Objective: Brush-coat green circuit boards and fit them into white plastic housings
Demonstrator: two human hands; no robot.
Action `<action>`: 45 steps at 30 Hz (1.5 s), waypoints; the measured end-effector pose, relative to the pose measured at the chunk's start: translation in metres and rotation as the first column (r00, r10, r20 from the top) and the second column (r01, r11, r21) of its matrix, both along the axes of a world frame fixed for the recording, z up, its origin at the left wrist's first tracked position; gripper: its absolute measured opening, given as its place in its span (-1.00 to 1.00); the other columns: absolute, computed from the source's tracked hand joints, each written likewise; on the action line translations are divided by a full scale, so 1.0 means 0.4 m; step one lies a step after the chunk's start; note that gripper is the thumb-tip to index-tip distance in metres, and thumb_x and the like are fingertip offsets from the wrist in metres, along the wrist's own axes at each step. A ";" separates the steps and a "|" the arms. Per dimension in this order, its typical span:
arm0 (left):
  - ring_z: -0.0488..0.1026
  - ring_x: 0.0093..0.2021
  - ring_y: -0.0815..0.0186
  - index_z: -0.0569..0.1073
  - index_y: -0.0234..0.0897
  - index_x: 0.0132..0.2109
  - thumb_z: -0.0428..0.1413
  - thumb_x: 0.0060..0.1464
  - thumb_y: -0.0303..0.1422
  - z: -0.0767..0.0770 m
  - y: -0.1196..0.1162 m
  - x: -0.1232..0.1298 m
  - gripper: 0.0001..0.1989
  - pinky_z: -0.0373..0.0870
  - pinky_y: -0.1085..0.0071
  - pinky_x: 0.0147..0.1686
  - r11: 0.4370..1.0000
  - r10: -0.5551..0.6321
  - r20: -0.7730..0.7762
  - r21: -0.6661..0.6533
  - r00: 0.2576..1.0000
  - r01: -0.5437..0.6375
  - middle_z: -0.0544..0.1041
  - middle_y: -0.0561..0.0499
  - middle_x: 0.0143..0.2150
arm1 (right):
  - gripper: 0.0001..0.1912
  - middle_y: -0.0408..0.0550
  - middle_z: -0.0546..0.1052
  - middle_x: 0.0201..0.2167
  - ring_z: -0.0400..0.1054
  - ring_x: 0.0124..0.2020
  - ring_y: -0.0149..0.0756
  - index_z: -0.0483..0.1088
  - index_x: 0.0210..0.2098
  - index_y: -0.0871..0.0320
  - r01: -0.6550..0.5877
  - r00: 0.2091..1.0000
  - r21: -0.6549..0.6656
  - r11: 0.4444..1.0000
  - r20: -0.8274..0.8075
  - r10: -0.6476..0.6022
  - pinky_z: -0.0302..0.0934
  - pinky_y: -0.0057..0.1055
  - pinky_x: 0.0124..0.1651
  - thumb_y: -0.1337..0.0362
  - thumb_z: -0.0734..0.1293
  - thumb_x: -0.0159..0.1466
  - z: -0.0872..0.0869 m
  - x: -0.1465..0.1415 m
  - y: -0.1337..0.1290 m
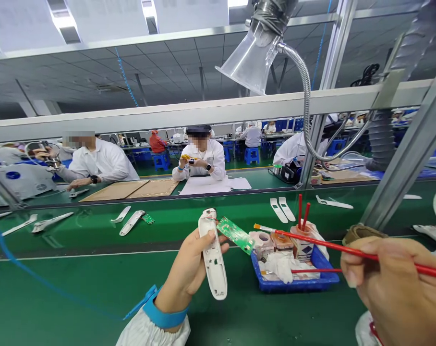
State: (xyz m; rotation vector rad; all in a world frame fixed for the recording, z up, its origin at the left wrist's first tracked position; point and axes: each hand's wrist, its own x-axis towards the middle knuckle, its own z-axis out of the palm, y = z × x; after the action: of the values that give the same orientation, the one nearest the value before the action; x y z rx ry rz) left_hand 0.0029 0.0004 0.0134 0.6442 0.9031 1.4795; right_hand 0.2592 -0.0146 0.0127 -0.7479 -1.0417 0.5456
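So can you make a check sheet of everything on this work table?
Surface: green bench, bare in front.
Job's things: white shell with green board hanging off it; red brush.
Clutter: blue tray of tape rolls, rags, brushes; spare shells.
Hands: left hand has a grip on the shell; right hand pinches the brush.
Cables: blue cord from the wrist strap.
Surroundings: people at other benches, fume hood.

right hand (394, 288) cut off by frame edge, brush (347, 250) handle too
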 end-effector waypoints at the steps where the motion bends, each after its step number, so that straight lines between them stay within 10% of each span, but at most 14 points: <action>1: 0.50 -0.32 0.30 0.45 -0.40 -0.30 0.15 -0.01 -0.54 0.001 0.008 -0.005 -0.93 0.53 0.36 -0.25 0.998 0.055 0.016 -0.024 0.998 -0.054 0.49 -0.03 -0.42 | -0.84 -0.16 0.42 -0.61 0.24 -0.69 -0.45 0.38 -0.43 0.12 -0.016 0.999 -0.053 0.998 -0.049 0.013 0.09 -0.48 -0.65 0.24 0.26 0.26 0.003 0.005 0.012; 8: 0.53 -0.23 0.21 0.41 -0.46 -0.22 0.01 0.07 -0.59 -0.015 0.061 -0.015 -0.87 0.54 0.28 -0.22 0.980 0.161 0.057 -0.130 0.985 -0.153 0.53 -0.16 -0.34 | -0.69 -0.25 0.32 -0.76 0.05 -0.81 -0.56 0.24 -0.53 0.14 -0.285 0.913 -0.380 0.880 -0.387 0.128 -0.06 -0.63 -0.79 0.07 0.37 0.11 -0.086 0.006 0.116; 16: 0.53 -0.31 0.28 0.44 -0.44 -0.24 0.05 0.05 -0.59 -0.030 0.049 0.001 -0.88 0.55 0.34 -0.25 0.995 0.057 -0.008 -0.079 0.998 -0.058 0.53 -0.08 -0.40 | -0.69 -0.06 0.45 -0.68 0.26 -0.73 -0.52 0.29 -0.56 0.20 -0.503 0.845 -0.659 0.560 -0.512 0.156 0.23 -0.64 -0.67 0.21 0.25 0.29 -0.239 0.006 0.132; 21: 0.52 -0.29 0.26 0.46 -0.38 -0.22 0.12 -0.01 -0.56 -0.035 0.034 0.016 -0.85 0.53 0.36 -0.25 0.997 -0.023 -0.040 -0.069 0.999 0.021 0.53 -0.07 -0.38 | -0.80 0.17 0.57 -0.35 0.42 -0.59 -0.45 0.36 -0.42 0.28 -0.555 0.830 -0.697 0.454 -0.501 0.246 0.39 -0.54 -0.47 0.35 0.20 0.30 -0.222 0.043 0.130; 31: 0.41 -0.33 0.35 0.50 -0.29 -0.20 0.24 -0.09 -0.34 -0.036 0.002 0.032 -0.75 0.41 0.41 -0.25 0.975 -0.214 -0.175 0.026 0.961 0.222 0.47 0.03 -0.38 | -0.72 -0.15 0.44 -0.71 0.28 -0.73 -0.52 0.36 -0.57 0.23 -0.498 0.854 -0.654 0.570 -0.256 0.452 0.19 -0.66 -0.69 0.18 0.36 0.17 -0.211 0.066 0.133; 35: 0.35 -0.35 0.37 0.50 -0.29 -0.27 0.18 -0.02 -0.29 -0.040 -0.015 0.055 -0.82 0.30 0.49 -0.36 0.938 -0.314 -0.278 0.060 0.908 0.342 0.43 0.03 -0.41 | -0.59 0.05 0.53 -0.19 0.46 -0.30 -0.31 0.42 -0.11 0.18 -0.711 0.622 -0.586 0.388 -0.268 0.735 0.37 -0.41 -0.29 0.05 0.35 0.15 -0.161 -0.025 0.109; 39: 0.28 -0.44 0.40 0.47 -0.31 -0.25 0.17 -0.01 -0.25 -0.052 -0.005 0.059 -0.78 0.22 0.51 -0.45 0.936 -0.280 -0.425 0.077 0.861 0.342 0.41 0.05 -0.43 | -0.54 0.11 0.54 -0.29 0.47 -0.43 -0.28 0.43 -0.15 0.27 -0.811 0.375 -0.561 0.167 -0.278 0.885 0.30 -0.45 -0.42 0.03 0.38 0.11 -0.125 -0.074 0.113; 45: 0.38 -0.35 0.31 0.13 -0.16 0.24 0.07 0.08 -0.28 -0.076 0.029 0.035 -0.42 0.31 0.42 -0.33 0.957 0.056 -0.725 0.234 0.686 0.169 0.39 0.06 -0.35 | -0.47 0.03 0.52 -0.29 0.40 -0.48 -0.43 0.42 -0.23 0.25 -0.855 0.281 -0.506 0.117 -0.262 0.923 0.23 -0.55 -0.45 -0.09 0.39 0.02 -0.127 -0.079 0.153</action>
State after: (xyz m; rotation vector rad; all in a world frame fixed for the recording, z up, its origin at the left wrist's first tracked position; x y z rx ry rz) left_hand 0.0168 0.0120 -0.0169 1.5437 1.2600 1.2978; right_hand 0.2277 0.0467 -0.0380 -0.5584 -1.4237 2.0377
